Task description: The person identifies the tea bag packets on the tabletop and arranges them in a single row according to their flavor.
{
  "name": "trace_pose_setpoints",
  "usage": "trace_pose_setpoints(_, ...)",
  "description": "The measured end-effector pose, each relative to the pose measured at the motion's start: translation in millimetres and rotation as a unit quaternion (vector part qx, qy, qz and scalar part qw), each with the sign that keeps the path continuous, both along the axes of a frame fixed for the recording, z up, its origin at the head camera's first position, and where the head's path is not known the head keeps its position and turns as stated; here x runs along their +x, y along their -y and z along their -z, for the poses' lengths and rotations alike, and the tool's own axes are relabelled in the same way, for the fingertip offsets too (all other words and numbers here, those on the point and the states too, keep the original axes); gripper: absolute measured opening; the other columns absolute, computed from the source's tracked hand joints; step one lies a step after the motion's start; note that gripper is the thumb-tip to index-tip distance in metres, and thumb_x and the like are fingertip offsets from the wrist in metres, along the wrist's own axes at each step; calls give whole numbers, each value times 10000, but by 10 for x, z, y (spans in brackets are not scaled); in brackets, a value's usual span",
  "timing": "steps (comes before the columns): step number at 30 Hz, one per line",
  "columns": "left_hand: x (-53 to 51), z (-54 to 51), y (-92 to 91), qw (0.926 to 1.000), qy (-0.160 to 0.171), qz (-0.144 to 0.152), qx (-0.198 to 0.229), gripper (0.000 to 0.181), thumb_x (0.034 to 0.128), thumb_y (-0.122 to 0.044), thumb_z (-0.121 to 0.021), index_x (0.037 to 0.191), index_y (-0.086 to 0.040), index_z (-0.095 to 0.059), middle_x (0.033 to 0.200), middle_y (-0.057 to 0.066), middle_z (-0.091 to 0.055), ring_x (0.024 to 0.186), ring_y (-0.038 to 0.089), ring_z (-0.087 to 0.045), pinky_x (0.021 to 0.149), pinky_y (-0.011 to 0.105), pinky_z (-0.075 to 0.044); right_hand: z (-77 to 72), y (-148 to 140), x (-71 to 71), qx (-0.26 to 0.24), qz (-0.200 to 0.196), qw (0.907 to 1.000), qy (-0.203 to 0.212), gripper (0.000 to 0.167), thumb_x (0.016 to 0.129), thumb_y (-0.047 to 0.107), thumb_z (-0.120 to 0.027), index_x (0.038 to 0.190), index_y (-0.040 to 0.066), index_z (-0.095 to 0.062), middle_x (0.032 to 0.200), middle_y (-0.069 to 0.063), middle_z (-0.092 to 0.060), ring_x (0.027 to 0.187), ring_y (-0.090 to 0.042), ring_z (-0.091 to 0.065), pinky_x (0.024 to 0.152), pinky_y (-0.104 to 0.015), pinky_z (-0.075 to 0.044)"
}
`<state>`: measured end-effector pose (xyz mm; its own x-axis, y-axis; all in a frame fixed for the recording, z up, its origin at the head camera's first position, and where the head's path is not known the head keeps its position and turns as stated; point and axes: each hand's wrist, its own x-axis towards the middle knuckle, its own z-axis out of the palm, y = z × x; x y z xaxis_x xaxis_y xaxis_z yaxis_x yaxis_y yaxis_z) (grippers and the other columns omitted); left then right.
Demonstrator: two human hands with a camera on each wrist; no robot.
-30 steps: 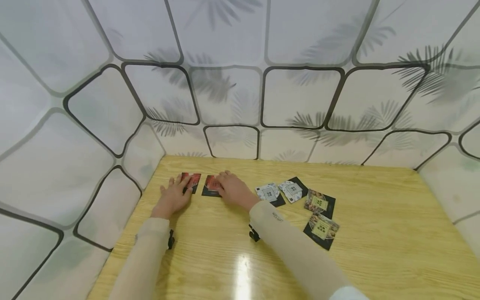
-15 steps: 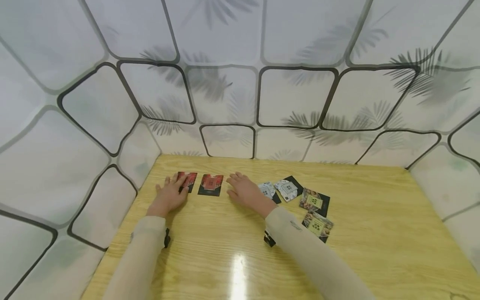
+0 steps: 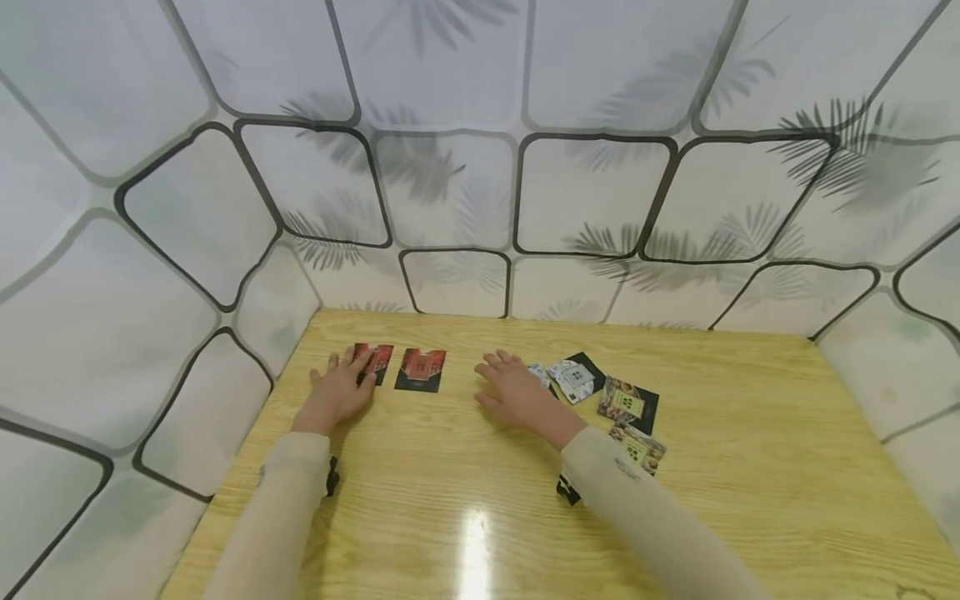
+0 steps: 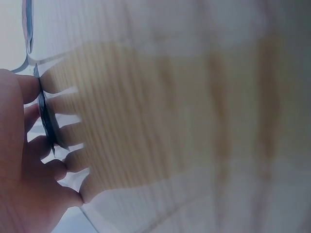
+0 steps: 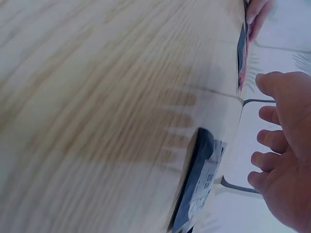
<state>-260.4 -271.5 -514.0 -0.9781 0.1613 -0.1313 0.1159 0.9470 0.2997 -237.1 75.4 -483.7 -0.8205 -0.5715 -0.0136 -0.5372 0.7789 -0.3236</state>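
Note:
My left hand (image 3: 337, 392) rests its spread fingers on a red-and-black flat packet (image 3: 382, 363) at the table's far left. In the left wrist view this packet (image 4: 47, 119) shows edge-on under the fingers. A matching red packet (image 3: 421, 371) lies just to its right, untouched. Farther right, my right hand (image 3: 523, 398) hovers with loosely spread fingers and holds nothing. It partly hides a white-and-black packet (image 3: 537, 372). The right wrist view shows a white-and-black packet (image 5: 200, 182) lying below that hand (image 5: 291, 150), apart from it.
Another white-and-black packet (image 3: 576, 377) lies beside the partly hidden one. Two packets with food pictures, a rear one (image 3: 626, 402) and a front one (image 3: 637, 446), lie to their right. Patterned fabric walls (image 3: 465, 192) border the wooden table (image 3: 750, 467) at back and sides.
My right hand has let go of the second red packet and moved right toward the white packets, covering more of one. My left hand stays on its red packet.

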Motion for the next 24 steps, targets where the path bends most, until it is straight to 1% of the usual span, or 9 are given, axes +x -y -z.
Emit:
trace_pose_setpoints(5,-9,5,2,10000,-39,31,4,625,1129,-388,-350,1682,-106,-277,1713,323,-155,1558,625,-102,1134,891,-97,-2,-156,71,-124,27,9999,-58,580,1092,391,-572,1538,26,-510,1632,-266,-432,1563,-479,-327,1281,-617,-258)
trace_pose_setpoints(10,-4,-9,8,10000,41,21,24,623,1132,-385,-350,1686,-111,-266,1717,319,-144,1562,623,-88,1136,890,-83,41,-274,113,-252,144,9996,-4,609,1079,407,-594,1548,27,-504,1639,-275,-417,1564,-488,-316,1280,-634,-245)
trace_pose_setpoints(17,16,-44,-10,10000,49,38,-9,622,1131,-380,-364,1681,-106,-276,1710,331,-151,1555,630,-97,1134,890,-96,82,-414,151,-188,251,9995,98,639,1080,426,-591,1568,28,-478,1655,-281,-387,1575,-488,-291,1280,-626,-248)
trace_pose_setpoints(20,13,-41,-13,10000,57,34,-46,621,1133,-383,-360,1684,-109,-269,1713,325,-150,1558,625,-96,1139,887,-99,90,-462,163,-128,312,9993,131,648,1082,435,-584,1577,33,-468,1663,-275,-377,1582,-478,-281,1286,-619,-239)
trace_pose_setpoints(24,1,-35,-19,10000,48,43,-64,622,1136,-382,-349,1685,-105,-259,1716,321,-144,1561,621,-92,1140,887,-95,112,-526,175,-183,364,9991,108,640,1081,417,-591,1570,20,-475,1652,-281,-392,1573,-483,-297,1282,-629,-238)
